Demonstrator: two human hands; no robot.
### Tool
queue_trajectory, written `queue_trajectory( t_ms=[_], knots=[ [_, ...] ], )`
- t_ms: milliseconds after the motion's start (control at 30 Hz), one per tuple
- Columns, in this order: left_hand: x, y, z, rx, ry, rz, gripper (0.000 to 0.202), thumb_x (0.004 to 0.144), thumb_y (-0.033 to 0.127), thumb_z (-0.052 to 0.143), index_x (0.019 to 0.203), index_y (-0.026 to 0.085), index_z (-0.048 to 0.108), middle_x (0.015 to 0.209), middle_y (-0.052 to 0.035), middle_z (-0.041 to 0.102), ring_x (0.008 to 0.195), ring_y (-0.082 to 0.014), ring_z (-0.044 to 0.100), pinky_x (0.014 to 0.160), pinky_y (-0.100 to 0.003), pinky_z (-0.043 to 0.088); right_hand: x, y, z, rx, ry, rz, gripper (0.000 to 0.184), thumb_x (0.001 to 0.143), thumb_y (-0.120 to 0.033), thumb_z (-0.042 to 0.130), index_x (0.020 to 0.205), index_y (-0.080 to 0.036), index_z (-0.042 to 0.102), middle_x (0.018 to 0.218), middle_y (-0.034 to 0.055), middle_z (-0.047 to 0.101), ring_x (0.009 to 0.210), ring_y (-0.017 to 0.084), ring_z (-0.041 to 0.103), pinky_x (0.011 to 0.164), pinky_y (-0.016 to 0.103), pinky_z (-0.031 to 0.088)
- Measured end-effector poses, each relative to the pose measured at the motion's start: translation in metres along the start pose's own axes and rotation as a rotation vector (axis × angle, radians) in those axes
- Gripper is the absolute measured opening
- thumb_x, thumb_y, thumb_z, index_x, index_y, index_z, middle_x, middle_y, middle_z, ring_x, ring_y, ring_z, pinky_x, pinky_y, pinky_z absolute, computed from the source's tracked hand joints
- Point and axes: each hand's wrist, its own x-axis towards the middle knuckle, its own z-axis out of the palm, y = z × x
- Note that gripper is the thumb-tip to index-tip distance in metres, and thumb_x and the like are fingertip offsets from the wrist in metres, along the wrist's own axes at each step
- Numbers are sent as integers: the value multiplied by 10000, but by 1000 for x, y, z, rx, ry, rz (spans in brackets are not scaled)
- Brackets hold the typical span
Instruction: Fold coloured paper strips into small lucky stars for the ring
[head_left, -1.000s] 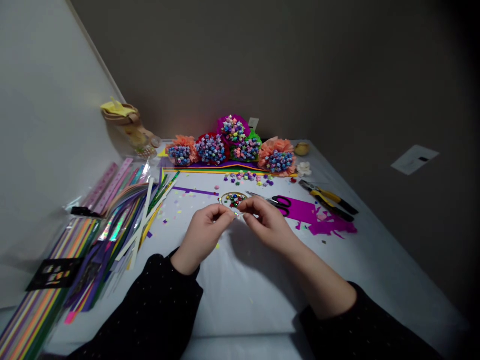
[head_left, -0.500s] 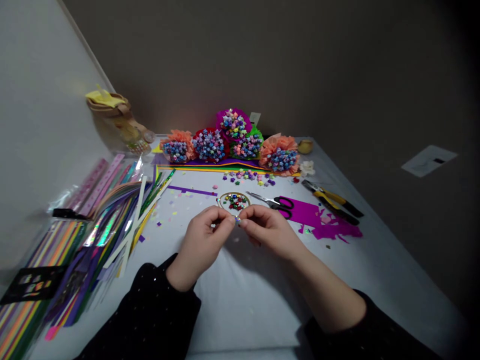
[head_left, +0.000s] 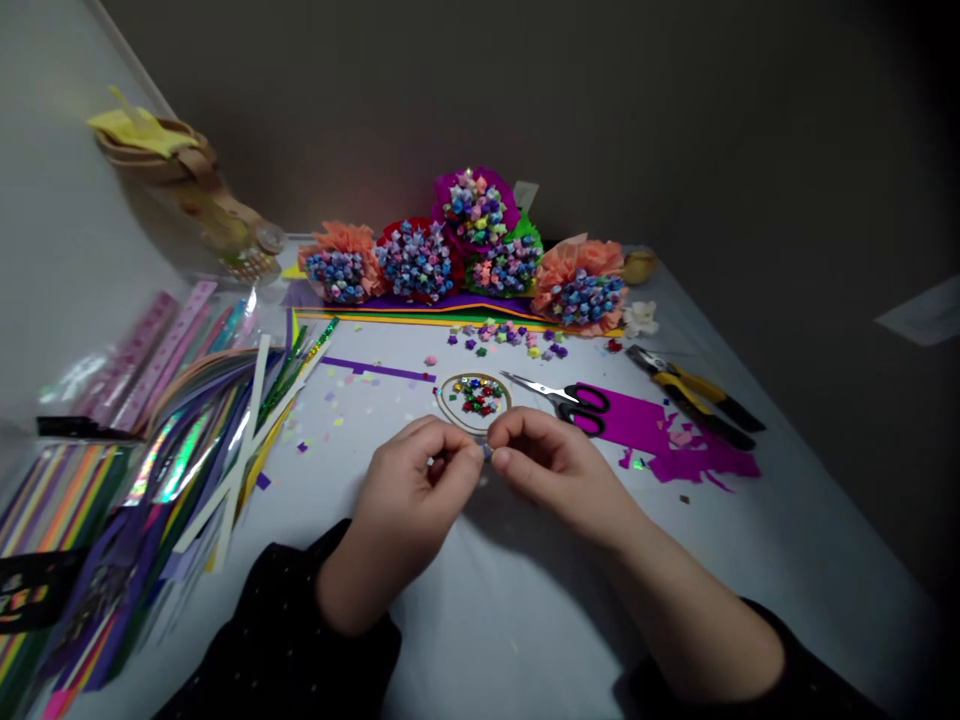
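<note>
Left hand and right hand up close, fingertips pressed together, pinching a tiny shiny paper piece, just near a round gold-rimmed ring of foil stars, black-handled scissors to the right

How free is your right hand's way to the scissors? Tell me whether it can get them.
Probably yes: the scissors lie just past the right hand, with nothing between. But its fingers pinch a small piece with the left hand, so it would likely let go first.
</note>
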Motion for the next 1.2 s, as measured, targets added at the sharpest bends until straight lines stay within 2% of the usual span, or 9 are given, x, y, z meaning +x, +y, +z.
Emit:
queue_trajectory(
  t_ms=[200,333,533,800,1033,1200],
  knots=[
    [-3,2,2,122,30,91,142,796,176,517,674,159,588,654,0,562,566,-92,478,521,-219,377,0,-4,1,-18,-6,70,113,765,-266,548,712,-170,521,597,-38,453,536,78,412,493,207,336],
    [-4,2,3,145,33,99,129,792,174,525,684,160,595,662,3,563,561,-87,475,528,-221,380,0,-5,1,-32,8,75,107,756,-254,540,688,-176,516,588,-43,447,537,81,412,509,215,337],
    [-2,4,4,58,3,14,149,789,203,525,664,158,592,648,1,566,588,-97,502,540,-224,391,0,-4,2,-39,16,76,113,764,-248,528,678,-176,512,574,-46,434,521,78,387,501,215,323],
    [0,5,0,-164,-96,-212,153,763,255,540,662,153,595,622,10,572,596,-98,499,553,-215,410,-2,-3,0,-63,-26,66,127,810,-260,499,716,-178,516,565,-54,419,511,76,376,502,213,312],
    [2,6,-3,-228,-134,-244,160,759,267,538,660,156,599,611,20,561,589,-90,477,559,-208,401,-3,-4,-1,-69,-58,57,130,832,-262,483,734,-180,508,576,-56,412,515,74,368,509,211,312],
    [2,8,-1,-195,-108,-237,159,746,256,536,627,158,571,584,22,546,568,-93,477,541,-213,397,-4,-5,0,-175,4,40,148,825,-245,488,694,-177,479,596,-50,415,534,75,357,505,206,299]
  ],
)
